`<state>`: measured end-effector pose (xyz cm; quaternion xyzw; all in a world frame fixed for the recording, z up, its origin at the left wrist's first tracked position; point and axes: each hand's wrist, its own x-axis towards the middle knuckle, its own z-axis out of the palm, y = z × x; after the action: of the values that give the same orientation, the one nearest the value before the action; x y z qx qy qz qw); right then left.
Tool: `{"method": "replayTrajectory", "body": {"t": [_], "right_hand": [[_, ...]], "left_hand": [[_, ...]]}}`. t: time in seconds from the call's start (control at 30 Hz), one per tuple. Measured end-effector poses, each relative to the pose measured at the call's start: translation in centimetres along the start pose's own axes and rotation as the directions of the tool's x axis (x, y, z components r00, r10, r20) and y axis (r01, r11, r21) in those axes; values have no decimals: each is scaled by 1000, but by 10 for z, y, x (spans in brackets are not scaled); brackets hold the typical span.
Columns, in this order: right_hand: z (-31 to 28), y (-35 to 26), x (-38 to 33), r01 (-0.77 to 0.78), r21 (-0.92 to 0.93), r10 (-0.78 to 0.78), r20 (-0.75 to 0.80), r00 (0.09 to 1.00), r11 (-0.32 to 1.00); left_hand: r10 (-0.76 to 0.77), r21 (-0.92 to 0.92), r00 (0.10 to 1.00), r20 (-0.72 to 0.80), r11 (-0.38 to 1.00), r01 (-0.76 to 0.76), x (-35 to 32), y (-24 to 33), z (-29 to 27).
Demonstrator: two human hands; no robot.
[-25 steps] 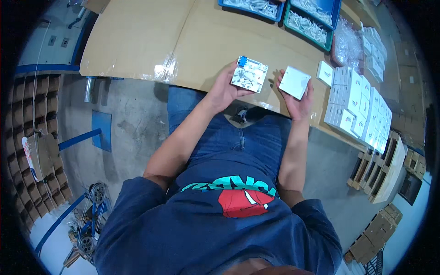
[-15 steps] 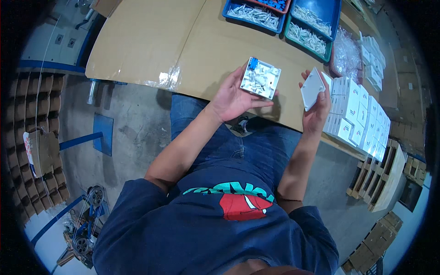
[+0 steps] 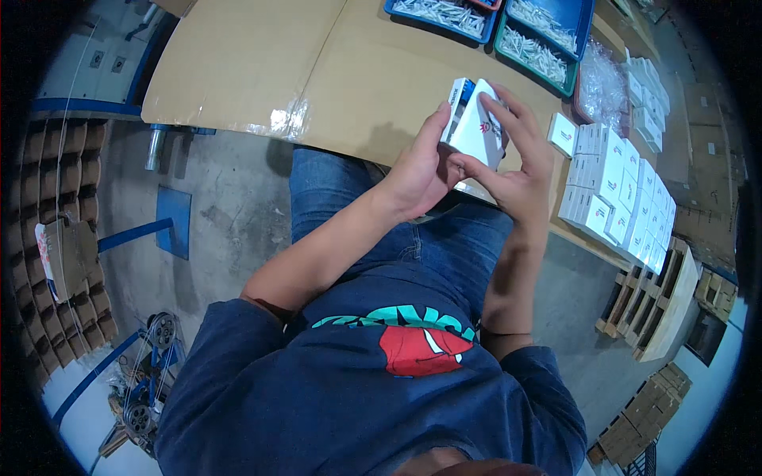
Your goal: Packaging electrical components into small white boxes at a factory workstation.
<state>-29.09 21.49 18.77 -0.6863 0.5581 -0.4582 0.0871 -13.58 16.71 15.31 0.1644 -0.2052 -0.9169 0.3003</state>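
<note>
Over the table's near edge, my left hand (image 3: 417, 170) grips a small square white box (image 3: 455, 107) from its left side, thumb up along the wall. A bit of blue shows at the top inside it; the rest of the contents are hidden. My right hand (image 3: 520, 159) is closed on a white printed lid (image 3: 481, 131), fingers over its far edge and thumb at its near edge. The lid stands tilted against the box's right side, partly covering the opening. Whether it is seated on the box I cannot tell.
Rows of stacked white boxes (image 3: 611, 186) stand at the table's right, with one single white box (image 3: 562, 135) beside them. Blue (image 3: 440, 20) and green (image 3: 536, 59) trays of small pale pieces lie at the far side. Clear plastic bags (image 3: 599, 95) fill a tray nearby.
My right hand has brought the lid leftward onto the box. My left hand has tipped the box up on its side, so the contents no longer show from above.
</note>
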Motion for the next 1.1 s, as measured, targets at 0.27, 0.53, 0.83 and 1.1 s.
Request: {"method": "replayTrajectory", "body": {"t": [0.27, 0.53, 0.83, 1.1], "right_hand": [[5, 4, -3, -22, 28, 22, 16, 1000, 999], [8, 8, -2, -3, 0, 3, 26, 1000, 1000], [9, 10, -8, -41, 17, 40, 40, 998, 999], [5, 15, -12, -13, 27, 11, 69, 998, 1000]], "left_hand": [[10, 26, 999, -52, 1000, -9, 0, 0, 3], [8, 40, 998, -57, 999, -6, 1, 0, 2], [-17, 82, 999, -47, 996, 21, -4, 0, 3], [-22, 280, 998, -64, 959, 39, -9, 4, -5]]}}
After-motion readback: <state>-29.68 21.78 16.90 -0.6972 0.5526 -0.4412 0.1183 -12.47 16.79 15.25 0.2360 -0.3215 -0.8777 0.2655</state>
